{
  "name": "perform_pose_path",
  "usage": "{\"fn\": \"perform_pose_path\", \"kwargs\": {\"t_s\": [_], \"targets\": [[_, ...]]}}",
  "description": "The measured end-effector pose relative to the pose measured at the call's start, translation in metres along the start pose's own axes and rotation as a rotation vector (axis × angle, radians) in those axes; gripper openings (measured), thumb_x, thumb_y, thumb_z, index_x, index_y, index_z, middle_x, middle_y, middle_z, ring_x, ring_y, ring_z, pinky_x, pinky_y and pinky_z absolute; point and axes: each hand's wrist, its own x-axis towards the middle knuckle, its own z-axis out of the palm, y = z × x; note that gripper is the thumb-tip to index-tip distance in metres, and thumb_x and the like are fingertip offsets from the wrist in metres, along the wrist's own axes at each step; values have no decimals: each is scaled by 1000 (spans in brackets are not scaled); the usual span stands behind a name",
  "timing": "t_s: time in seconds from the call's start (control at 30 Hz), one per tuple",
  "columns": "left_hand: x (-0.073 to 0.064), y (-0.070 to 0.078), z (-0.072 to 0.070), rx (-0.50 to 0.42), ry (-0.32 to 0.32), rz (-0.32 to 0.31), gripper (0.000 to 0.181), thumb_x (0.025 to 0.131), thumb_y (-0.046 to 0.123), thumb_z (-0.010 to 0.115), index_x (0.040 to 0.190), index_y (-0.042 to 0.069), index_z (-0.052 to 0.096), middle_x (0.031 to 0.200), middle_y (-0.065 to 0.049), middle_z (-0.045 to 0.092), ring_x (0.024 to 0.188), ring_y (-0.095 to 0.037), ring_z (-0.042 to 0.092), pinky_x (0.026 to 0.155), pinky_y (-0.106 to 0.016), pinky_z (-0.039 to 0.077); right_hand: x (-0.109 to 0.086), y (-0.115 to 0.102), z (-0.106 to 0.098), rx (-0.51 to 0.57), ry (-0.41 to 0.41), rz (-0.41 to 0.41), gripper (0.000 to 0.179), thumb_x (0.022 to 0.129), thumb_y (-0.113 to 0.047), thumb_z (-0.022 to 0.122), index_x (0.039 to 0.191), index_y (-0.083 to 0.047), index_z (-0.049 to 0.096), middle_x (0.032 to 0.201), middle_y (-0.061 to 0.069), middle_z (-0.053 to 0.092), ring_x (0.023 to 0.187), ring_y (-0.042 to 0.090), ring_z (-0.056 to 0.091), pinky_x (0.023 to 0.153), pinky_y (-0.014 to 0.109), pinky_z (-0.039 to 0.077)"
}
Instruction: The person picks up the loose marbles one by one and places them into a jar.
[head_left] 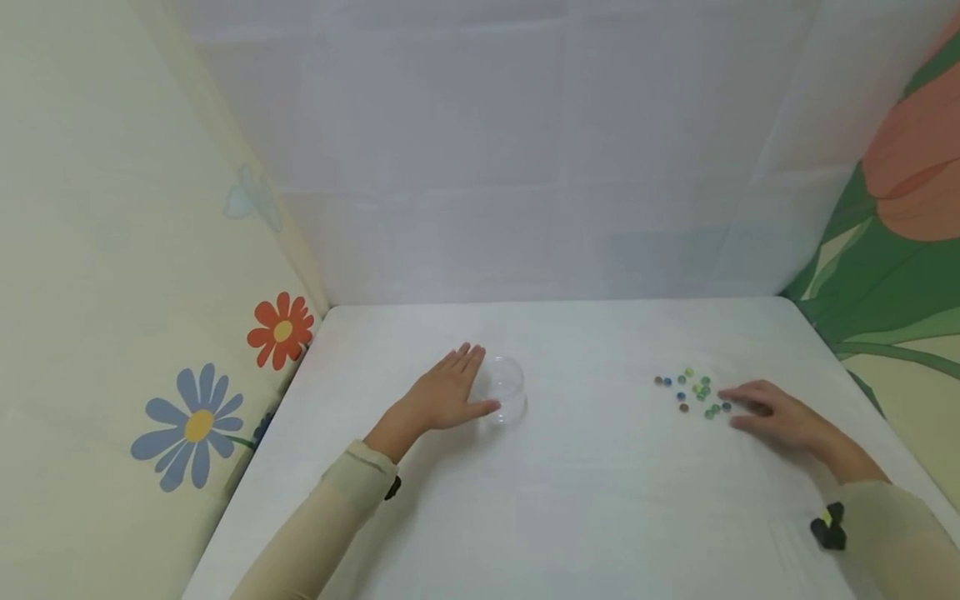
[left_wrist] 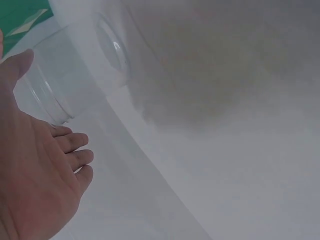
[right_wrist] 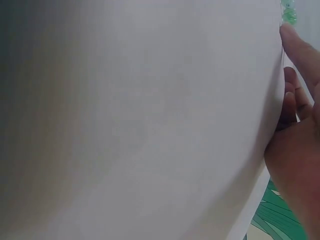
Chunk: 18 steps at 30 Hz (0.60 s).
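Smooth, glossy jar (head_left: 510, 388); matt tabletop (head_left: 585, 500)

From here the left grip (head_left: 442, 396) covers the left side of the clear jar (head_left: 508, 385), and I can't tell whether its thumb really touches. The marbles (head_left: 702, 390) are too small to say which ones touch, or whether the right grip (head_left: 780, 418) meets any. The left sleeve (head_left: 311, 529) and right sleeve (head_left: 896, 533) run off below. A grey blur (left_wrist: 210, 75) smears the left wrist view; the right wrist view's edge crops its grip.
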Motion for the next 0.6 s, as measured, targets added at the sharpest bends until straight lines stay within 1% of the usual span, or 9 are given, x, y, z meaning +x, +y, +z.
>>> {"fn": "perform_pose_path", "kwargs": {"t_s": [0.1,0.23,0.3,0.43,0.6], "targets": [[0,0,-1,-3,-8,0,101,97,70,42,161,-1,10,168,-18,14,157,-29,7,128,-40,10,2,0,1,-4,-5,4,51,97,-30,69,139,-2,60,131,27,50,123,50,47,99,69,40],[0,0,-3,-17,-4,9,100,97,69,43,161,-2,11,168,-17,14,157,-29,8,128,-40,10,2,0,3,-12,4,40,47,98,-28,68,136,-1,61,132,29,50,124,52,46,100,70,39],[0,0,-3,-23,0,12,100,97,68,44,161,-2,11,168,-17,14,157,-29,8,128,-40,10,3,-1,4,-7,13,54,43,99,-27,67,134,-1,62,133,30,50,125,52,46,101,69,38],[2,-1,-1,-16,6,11,100,97,68,44,161,-2,11,168,-17,14,157,-29,9,128,-39,11,4,-1,4,-2,33,53,36,100,-24,65,128,-1,65,132,30,53,124,52,48,101,68,40],[4,0,1,-16,5,5,100,97,68,43,161,-1,10,168,-17,13,157,-29,8,128,-39,11,5,-2,3,2,41,86,32,100,-25,64,121,-1,66,131,29,55,124,51,49,101,67,40]]}}
